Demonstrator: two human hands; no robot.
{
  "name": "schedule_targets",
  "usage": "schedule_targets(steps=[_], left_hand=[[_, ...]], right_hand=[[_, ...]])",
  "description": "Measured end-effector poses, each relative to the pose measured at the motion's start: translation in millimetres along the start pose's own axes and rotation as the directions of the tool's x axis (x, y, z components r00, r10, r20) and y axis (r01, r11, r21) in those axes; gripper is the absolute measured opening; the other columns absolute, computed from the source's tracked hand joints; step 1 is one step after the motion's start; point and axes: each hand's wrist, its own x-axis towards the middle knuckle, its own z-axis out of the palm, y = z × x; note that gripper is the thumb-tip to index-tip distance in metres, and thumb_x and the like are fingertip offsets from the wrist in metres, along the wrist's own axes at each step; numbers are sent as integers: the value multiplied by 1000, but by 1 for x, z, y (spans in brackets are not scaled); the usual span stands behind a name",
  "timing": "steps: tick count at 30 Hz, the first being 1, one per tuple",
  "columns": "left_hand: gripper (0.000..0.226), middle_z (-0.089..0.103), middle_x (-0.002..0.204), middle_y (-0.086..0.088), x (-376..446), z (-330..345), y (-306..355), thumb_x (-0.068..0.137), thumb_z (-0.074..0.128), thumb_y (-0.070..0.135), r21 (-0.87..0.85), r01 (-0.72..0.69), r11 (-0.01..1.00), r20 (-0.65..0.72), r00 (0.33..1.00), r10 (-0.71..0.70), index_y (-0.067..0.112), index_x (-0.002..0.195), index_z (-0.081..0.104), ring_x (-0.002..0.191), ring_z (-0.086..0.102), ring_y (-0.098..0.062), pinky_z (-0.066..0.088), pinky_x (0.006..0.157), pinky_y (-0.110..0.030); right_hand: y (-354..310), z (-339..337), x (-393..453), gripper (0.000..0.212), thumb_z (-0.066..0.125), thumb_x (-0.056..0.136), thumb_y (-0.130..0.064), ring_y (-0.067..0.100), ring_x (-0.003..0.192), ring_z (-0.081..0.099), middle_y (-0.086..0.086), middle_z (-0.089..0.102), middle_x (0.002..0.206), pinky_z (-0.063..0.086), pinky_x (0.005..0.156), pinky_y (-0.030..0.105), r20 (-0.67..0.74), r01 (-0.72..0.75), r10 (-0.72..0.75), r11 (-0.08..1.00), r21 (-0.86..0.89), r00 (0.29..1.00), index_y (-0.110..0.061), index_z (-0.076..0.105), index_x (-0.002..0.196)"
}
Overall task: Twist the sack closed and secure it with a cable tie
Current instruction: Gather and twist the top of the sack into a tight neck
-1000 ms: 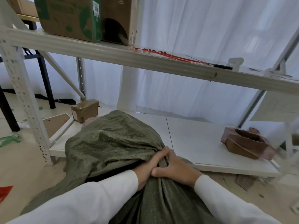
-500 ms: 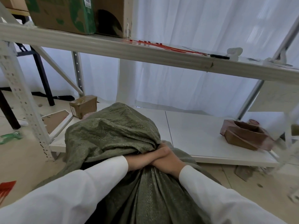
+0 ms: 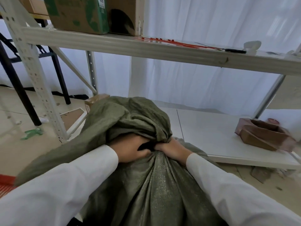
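Since the earlier frames: both hands, then overlapped on the neck of the sack, now sit side by side with a dark gap between them, and the loose top of the sack stands bunched higher above them. Item, sack (image 3: 156, 185): green woven fabric, lying on the floor directly before the person, its gathered neck pointing toward the lower shelf board (image 3: 219, 136). Item, left hand (image 3: 130, 150): closed around the neck from the left, fingers curled into the cloth. Item, right hand (image 3: 172, 150): closed on the neck from the right, just beside the left. Pleats radiate from the grip down the body of the sack, so the mouth is gathered; whether a full twist has been made cannot be told, and the flared top suggests it is only partly wound. Item, cable ties (image 3: 177, 43): red, a loose spread on the upper shelf (image 3: 130, 49), well apart from the hands, none in hand. Outstanding, by judgement: finish the twist, hold it with one hand, fetch a tie, loop it round the neck, cinch.
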Motion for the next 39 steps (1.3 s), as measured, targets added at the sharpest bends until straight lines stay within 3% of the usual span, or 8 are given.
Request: schedule_targets(steps=[4,11,14,19,26,31,35,39], left_hand=[[29,73,100,5,-5,-10,-15,77,51,26,304,-152,941,-202,954,219,26,100,70,92,65,-12,44,81,-17],[21,72,77,-7,8,-2,-14,76,53,28,244,-298,923,-397,837,376,13,86,64,82,48,-13,36,73,-20],[36,71,80,-7,12,-6,-3,79,52,41,60,-187,980,-430,881,195,10,79,69,84,54,-14,36,76,-22],[49,50,57,3,34,-3,21,78,48,61,-171,192,966,-391,887,-245,19,54,43,61,50,-19,41,60,-32],[48,41,60,3,63,7,45,86,52,38,-46,359,932,-311,882,-355,17,52,27,65,43,-18,29,58,-28],[35,54,69,3,49,7,25,87,38,43,-94,74,993,-429,897,-108,16,71,52,67,49,-16,34,60,-26],[39,65,107,2,31,3,5,81,34,22,72,-29,997,-412,909,56,18,112,58,98,59,-14,43,72,-19],[62,53,136,-3,14,11,-19,73,42,22,245,-74,967,-307,940,150,17,135,41,129,46,-22,45,98,-35]], right_hand=[[-8,-4,-4,12,60,81,-2,11,76,57,-1,62,78,48,67,24,91,-72,66,996,58,994,-13,65,83],[-12,-9,-11,16,57,81,1,9,70,56,-2,60,73,46,60,19,142,-104,97,994,44,985,-13,65,80],[-10,-8,-12,23,59,81,-8,10,81,58,-2,63,86,48,68,18,166,-63,68,997,-32,984,-12,66,103],[3,11,0,42,52,55,-49,25,101,59,1,67,104,44,95,48,168,-19,74,952,-306,983,-30,64,90],[-2,13,-1,101,38,46,-73,24,126,45,2,51,139,32,109,44,151,-49,121,911,-410,981,-28,46,136],[-5,4,-3,39,61,83,-25,21,114,53,1,60,124,41,103,37,158,-97,116,987,-126,981,-23,57,121],[-1,-6,-1,37,63,83,-14,22,107,59,8,64,117,47,95,33,195,-225,209,972,68,958,-11,60,120],[-1,-5,0,31,64,83,-15,18,98,59,5,64,106,48,87,27,226,-253,229,964,83,947,-11,61,114]])
